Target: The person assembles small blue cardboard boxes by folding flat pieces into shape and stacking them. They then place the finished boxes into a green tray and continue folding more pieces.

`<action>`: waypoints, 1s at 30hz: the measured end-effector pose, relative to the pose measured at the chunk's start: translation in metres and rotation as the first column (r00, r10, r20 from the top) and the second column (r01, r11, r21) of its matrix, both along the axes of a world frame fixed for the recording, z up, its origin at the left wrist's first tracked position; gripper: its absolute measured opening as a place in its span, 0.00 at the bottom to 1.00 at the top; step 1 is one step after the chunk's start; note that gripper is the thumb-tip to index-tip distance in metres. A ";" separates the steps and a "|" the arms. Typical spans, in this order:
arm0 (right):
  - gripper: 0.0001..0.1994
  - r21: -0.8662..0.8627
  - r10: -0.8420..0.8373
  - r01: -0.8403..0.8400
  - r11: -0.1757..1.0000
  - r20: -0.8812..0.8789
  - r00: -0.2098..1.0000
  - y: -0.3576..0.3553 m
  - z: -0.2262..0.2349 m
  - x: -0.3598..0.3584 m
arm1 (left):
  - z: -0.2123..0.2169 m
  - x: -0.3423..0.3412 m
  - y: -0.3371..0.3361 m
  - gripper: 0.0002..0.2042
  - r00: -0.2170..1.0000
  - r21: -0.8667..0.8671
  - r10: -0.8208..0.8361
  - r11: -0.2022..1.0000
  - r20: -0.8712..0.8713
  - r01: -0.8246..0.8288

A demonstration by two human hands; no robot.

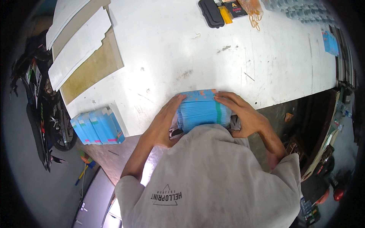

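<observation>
Blue stack: many thin blue folded pieces [201,114] packed face to face, edges up; green stripe down the right part, orange patches on the far end piece. Located at the near edge of the table [163,60], close against the shirt; cannot tell how much of its weight the table bears.
Left hand [166,121]: curved around the stack's left side, fingertips at its far left corner, thumb side low by the shirt.
Right hand [249,118]: spread along the right side, fingers over the far right corner, thumb back near the shirt. The stack is held between the two hands.
Shirt [216,178]: grey, dark print; covers the near end of the stack.
Left table corner: row of similar blue bundles [97,127], leaning side by side.
Far left: white sheets [81,47] overlapping a brown board [93,72].
Far edge: black case [211,14], yellow lighter [226,16], dark box [235,9], rubber bands [256,16], grouped closely.
Far right: clear plastic items [304,12]; small blue bundle [330,42] near the table's right edge.
Floor, left: parked motorcycle [38,98].
</observation>
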State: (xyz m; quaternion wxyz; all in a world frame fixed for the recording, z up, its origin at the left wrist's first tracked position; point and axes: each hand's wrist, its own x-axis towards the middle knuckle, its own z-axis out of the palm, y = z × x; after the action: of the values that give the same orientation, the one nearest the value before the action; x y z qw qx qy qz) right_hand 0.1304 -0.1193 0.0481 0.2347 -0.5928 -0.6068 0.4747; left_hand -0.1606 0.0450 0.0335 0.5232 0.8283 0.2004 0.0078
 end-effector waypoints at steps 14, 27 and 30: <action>0.57 0.280 -0.025 -0.027 0.959 0.182 0.983 0.011 -0.030 -0.001 | -0.030 0.018 -0.003 0.59 0.981 0.352 0.054 0.929 0.187 -0.118; 0.44 0.534 -0.230 0.045 0.844 0.286 0.930 0.034 -0.034 -0.014 | -0.033 0.033 0.000 0.46 0.949 0.466 0.162 0.841 0.271 -0.277; 0.46 0.530 -0.208 0.001 0.848 0.331 0.920 0.049 -0.020 -0.008 | -0.025 0.045 0.005 0.44 0.955 0.427 0.219 0.858 0.201 -0.287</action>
State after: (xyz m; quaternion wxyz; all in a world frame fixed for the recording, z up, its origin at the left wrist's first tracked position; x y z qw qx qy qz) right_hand 0.1226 -0.0702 0.0278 0.2911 -0.6196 -0.7119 0.1567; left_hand -0.1156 0.0496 0.0086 0.3244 0.8904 0.2617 0.1829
